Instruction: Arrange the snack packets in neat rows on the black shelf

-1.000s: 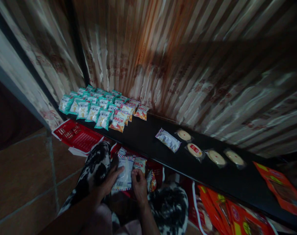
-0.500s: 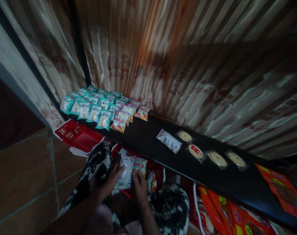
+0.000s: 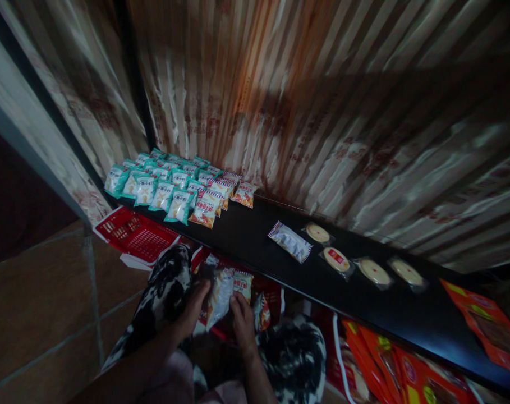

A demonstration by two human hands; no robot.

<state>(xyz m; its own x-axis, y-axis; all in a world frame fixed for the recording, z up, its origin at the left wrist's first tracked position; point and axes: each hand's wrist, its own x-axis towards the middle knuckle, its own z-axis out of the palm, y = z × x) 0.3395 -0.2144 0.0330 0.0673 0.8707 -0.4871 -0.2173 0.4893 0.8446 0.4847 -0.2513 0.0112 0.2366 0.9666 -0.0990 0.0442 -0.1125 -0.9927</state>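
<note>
Between my knees, above a red basket point(image 3: 272, 297), I hold a small pale snack bag point(image 3: 221, 297) that is tilted and partly blurred. My left hand point(image 3: 194, 308) grips its left side, the fingers partly hidden in shadow. My right hand point(image 3: 243, 318) is closed at its right edge, thumb up. Just behind the right hand shows an orange-and-white snack bag point(image 3: 242, 285); I cannot tell whether the fingers touch it. Another orange snack bag point(image 3: 262, 312) leans in the basket to the right.
On the black shelf point(image 3: 250, 238) stand rows of teal snack bags point(image 3: 179, 205) and orange-and-white bags point(image 3: 205, 209). Further right lie a silvery bag point(image 3: 290, 241), several round wrapped cakes point(image 3: 373, 273) and a red packet point(image 3: 484, 320). A red basket point(image 3: 143, 235) sits at left; red packets point(image 3: 370, 356) lie below right.
The bag in my hands has turned from showing its flat pale back to standing tilted, more edge-on. My left hand has shifted slightly. The shelf goods look the same.
</note>
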